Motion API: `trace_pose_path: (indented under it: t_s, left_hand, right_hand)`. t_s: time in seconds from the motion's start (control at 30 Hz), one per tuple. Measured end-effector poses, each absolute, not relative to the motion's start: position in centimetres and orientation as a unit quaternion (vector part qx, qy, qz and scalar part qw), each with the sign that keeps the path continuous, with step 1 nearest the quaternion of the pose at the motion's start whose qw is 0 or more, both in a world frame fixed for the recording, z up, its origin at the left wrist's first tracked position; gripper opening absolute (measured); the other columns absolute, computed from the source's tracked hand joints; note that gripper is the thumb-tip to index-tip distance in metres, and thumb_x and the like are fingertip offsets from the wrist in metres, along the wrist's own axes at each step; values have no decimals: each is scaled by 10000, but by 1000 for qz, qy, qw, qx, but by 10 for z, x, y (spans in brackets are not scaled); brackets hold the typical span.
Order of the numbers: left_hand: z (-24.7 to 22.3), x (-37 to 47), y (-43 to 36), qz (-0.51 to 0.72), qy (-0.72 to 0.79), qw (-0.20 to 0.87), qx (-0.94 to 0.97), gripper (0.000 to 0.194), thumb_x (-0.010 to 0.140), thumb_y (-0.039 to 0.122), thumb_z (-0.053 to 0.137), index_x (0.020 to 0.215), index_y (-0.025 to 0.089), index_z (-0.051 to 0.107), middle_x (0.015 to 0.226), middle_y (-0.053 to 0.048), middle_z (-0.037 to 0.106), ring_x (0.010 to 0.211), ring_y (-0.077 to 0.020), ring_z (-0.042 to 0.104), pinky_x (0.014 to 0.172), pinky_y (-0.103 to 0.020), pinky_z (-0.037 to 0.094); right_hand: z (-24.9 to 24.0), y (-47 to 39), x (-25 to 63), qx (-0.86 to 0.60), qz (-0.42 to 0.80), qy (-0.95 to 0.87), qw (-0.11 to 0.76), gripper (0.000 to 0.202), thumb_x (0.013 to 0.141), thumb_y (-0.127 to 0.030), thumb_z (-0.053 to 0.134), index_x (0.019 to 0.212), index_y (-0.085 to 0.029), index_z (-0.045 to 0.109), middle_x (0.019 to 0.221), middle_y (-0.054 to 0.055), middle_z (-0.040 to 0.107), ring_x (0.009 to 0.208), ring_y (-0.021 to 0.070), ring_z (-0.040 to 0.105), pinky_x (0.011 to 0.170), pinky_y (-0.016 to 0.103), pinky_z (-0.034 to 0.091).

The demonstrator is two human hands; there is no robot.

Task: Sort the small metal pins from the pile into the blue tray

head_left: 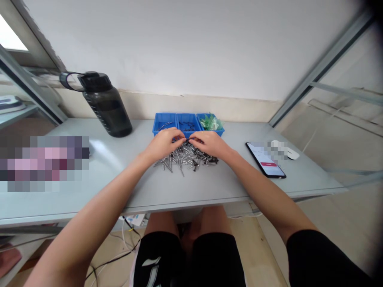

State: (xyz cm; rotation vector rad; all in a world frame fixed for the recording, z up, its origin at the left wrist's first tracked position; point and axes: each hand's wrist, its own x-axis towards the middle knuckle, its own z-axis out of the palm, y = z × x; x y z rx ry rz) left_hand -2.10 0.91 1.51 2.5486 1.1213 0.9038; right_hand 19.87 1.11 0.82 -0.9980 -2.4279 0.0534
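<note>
A pile of small metal fasteners [182,156], silver pin-like pieces mixed with dark screws, lies on the grey desk. My left hand [166,141] reaches over its far left side, thumb and fingers pinched together. Opposite it, my right hand [208,143] is also closed in a pinch, its fingertips close to those of the left. What either pinch holds is too small to make out. Just behind the hands stand three joined blue bins [188,122]. Thin silver pieces lie in the left bin, dark screws in the middle one, and green-and-white plastic pieces [211,121] heap up in the right one.
A large dark water bottle [107,105] stands at the back left. To the right lie a phone [266,160] and a white mouse [293,154]. A pixelated patch covers something on the left. Metal frame posts flank the desk [179,191], and cables hang below.
</note>
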Motion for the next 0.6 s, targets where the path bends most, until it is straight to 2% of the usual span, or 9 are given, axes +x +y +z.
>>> trace_pose_path:
  t_s: [0.6]
  left_hand:
    - [13, -11, 6, 370, 373, 274, 805, 137, 844, 286, 586, 868, 172, 659, 868, -27, 701, 826, -154, 640, 747, -294, 514]
  right_hand:
    - [5, 10, 196, -351, 21, -905, 241, 256, 968, -364, 476, 930, -192, 661, 812, 23, 681, 763, 152, 598, 705, 260, 384]
